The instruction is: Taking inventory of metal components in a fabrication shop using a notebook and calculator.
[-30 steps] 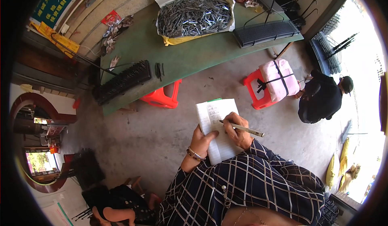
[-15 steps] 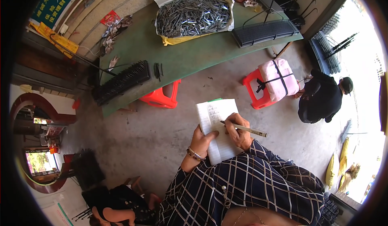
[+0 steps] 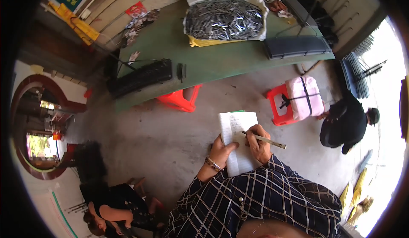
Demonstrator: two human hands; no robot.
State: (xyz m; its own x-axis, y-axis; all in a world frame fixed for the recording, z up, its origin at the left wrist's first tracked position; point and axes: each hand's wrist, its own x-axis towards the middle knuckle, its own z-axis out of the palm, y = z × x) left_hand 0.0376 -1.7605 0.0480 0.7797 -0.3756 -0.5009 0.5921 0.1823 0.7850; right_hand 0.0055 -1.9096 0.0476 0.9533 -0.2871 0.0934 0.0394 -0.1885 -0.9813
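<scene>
My left hand [image 3: 222, 151] grips the lower left edge of a white notepad [image 3: 237, 131] held open in front of my chest. A bracelet sits on that wrist. My right hand [image 3: 258, 141] rests on the pad's right side and holds a slim pen [image 3: 267, 140], its tip on the page. Handwriting covers the upper part of the sheet. Both forearms come out of dark plaid sleeves.
A green table [image 3: 213, 59] carries a sack of grey metal pieces [image 3: 225, 18] and black comb-like racks [image 3: 142, 77]. Red stools [image 3: 181, 101] stand below, one with a pink cushion [image 3: 303, 97]. A person in black [image 3: 344, 123] crouches right; another [image 3: 115, 208] sits lower left.
My right hand with the pen has shifted slightly on the page. The crouching person at the right has moved a little. The pad stays put.
</scene>
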